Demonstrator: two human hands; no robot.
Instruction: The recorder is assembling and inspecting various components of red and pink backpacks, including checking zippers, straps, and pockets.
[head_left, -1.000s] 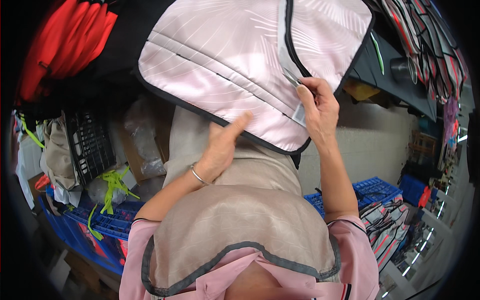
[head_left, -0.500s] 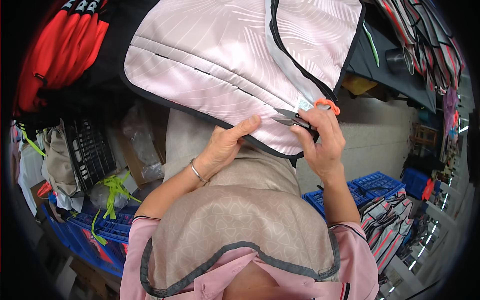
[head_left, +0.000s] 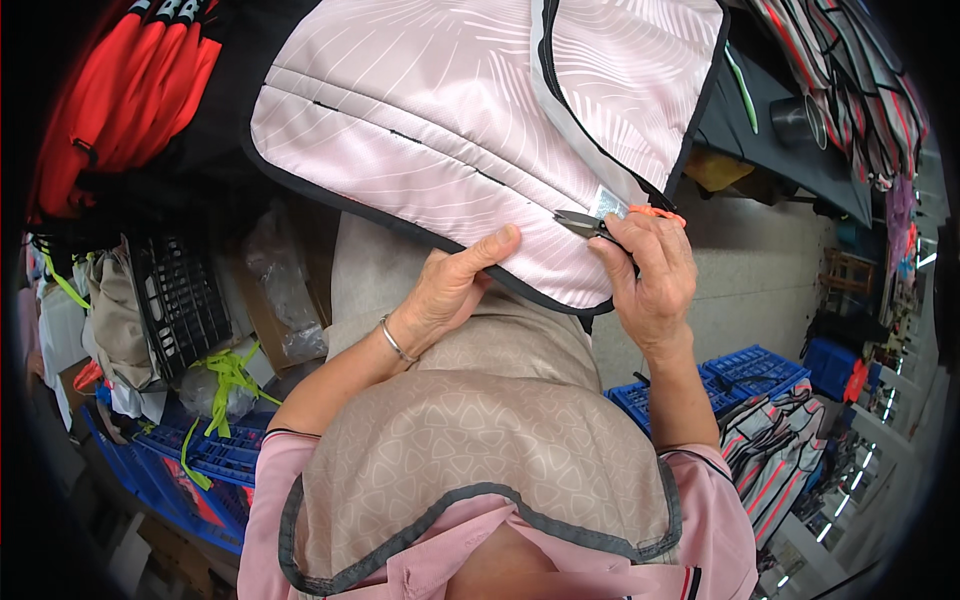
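Observation:
A pale pink fabric piece (head_left: 420, 130) with white line patterns and black bound edges spreads out in front of me. My left hand (head_left: 455, 285) grips its near edge, thumb on top and the other fingers hidden beneath. In my right hand (head_left: 650, 275) is a pair of thread snips (head_left: 578, 222), its dark blades nearly together over the fabric, beside a small white label (head_left: 608, 203). An orange loop (head_left: 660, 214) shows at the back of the snips. Short black marks lie along the seam, and a black zipper (head_left: 580, 125) with a grey strip crosses the right part.
Red folded pieces (head_left: 150, 90) hang at the upper left. A black crate (head_left: 180, 310) and yellow-green straps (head_left: 230, 385) are at my left. On the dark table at right are a green-white tool (head_left: 743, 88) and a dark cup (head_left: 795, 122). Blue crates (head_left: 755, 370) stand on the floor.
The snips' blades have come closer together, and my right hand has turned slightly, tipping the orange loop. My left hand keeps its hold on the fabric edge.

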